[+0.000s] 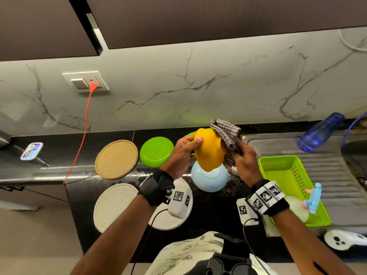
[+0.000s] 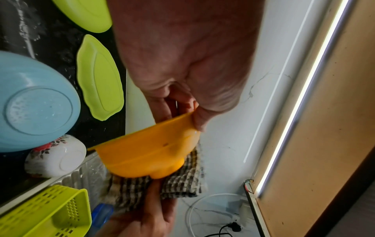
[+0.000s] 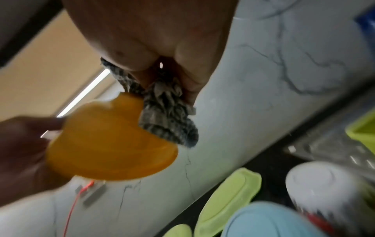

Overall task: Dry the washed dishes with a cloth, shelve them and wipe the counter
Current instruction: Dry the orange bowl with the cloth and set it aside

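1. We hold the yellow bowl in the air above the upturned blue bowl on the black worktop.
2. Our left hand has its grip clamped on the yellow bowl's rim, thumb outside.
3. Our right hand clutches the checked cloth against the bowl's far side.
4. A green plate lies to the left, a green basket to the right.
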